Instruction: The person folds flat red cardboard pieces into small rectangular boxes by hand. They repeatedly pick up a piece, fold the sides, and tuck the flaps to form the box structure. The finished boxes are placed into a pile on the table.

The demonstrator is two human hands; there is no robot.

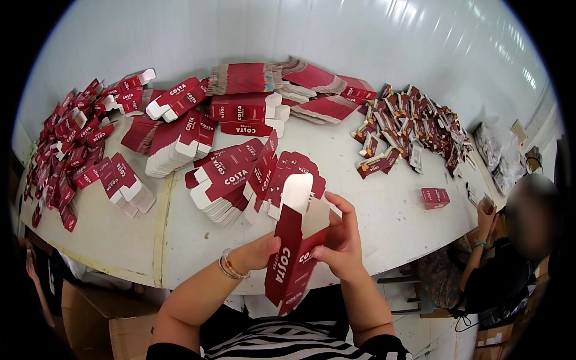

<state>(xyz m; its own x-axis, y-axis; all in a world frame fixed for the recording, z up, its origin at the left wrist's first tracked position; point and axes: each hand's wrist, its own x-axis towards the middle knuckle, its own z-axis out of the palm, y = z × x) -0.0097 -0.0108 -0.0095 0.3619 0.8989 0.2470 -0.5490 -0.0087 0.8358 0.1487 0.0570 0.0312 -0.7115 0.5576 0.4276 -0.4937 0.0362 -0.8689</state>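
A dark red carton [287,255], raised into a box shape with its white-lined end flaps sticking up, is held upright and slightly tilted before my body. Around its left side my left hand [259,252] is closed, the thumb on the edge and the other fingers hidden behind. From the right, my right hand [343,243] grips it near the upper flap, thumb against the front panel. Just beyond my hands lies a fanned stack of flat red cartons [225,174], next to a loose flat carton [298,168] with scalloped edges.
Finished-looking red boxes heap [69,144] at the left. Bundles of flat cartons [245,79] line the back wall. Brown sachets [414,120] pile up at the right, near a single red box [435,198]. Another person [486,252] sits at right; a cardboard box [90,312] stands below left.
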